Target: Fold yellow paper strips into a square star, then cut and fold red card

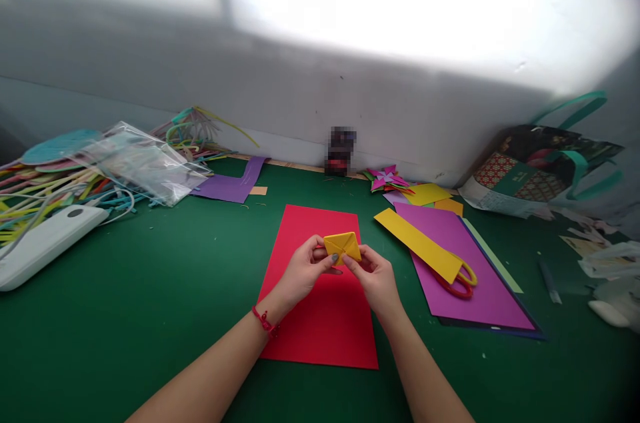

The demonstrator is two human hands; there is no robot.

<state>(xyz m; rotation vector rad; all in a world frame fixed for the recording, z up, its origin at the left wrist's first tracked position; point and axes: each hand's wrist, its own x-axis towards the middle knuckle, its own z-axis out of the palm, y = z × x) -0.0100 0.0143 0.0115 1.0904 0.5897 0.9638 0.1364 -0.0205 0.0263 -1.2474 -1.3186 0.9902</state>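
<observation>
Fingers [354, 266] part-hiding folded paper [343, 244], scissors [460, 294] half-covered

Folded yellow piece [343, 243]: is looking like creased, matt paper
Red sheet [320, 330]: is showing a smooth, matt paper finish
Scissor handles [462, 295]: are looking like smooth plastic
Clear bag [145, 160]: is glinting, a glossy, wrinkled plastic film
White case [47, 246]: is appearing smooth, hard plastic
Worktop [165, 290]: is looking smooth and matt

Patterned bag [533, 175] beside white wall [400, 96]
</observation>
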